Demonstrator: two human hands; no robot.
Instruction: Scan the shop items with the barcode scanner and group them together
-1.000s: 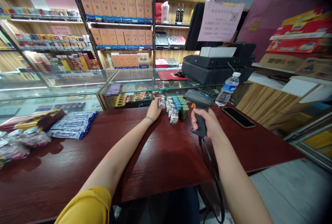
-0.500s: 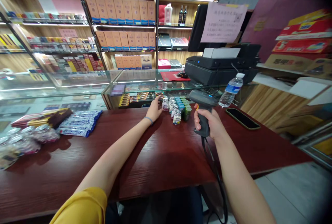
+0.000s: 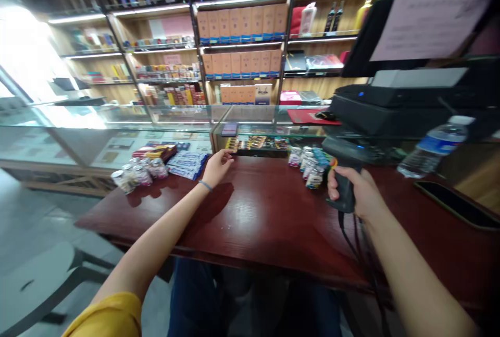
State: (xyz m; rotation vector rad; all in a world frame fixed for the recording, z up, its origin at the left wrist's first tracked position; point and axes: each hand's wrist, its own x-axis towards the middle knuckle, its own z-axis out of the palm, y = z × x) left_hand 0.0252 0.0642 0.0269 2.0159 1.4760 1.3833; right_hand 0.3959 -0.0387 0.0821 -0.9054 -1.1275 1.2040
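My right hand is wrapped around the handle of a dark barcode scanner, whose cable hangs over the table's front edge. Just left of the scanner stand small clear jars with pale lids, beside blue and green containers partly hidden behind it. My left hand, with a blue band at the wrist, hovers over the table, fingers loosely bent and apart, nothing visible in them. It is nearest to a row of blue-and-white packets. Further left, several more jars stand by dark red-and-gold boxes.
The dark red table backs onto a glass display case. At the right are a water bottle, a phone and a black register with a monitor. A grey chair stands at the lower left.
My left hand has moved left from the jars toward the blue-and-white packets. The view has turned left, bringing the chair into sight. My right hand still holds the barcode scanner.
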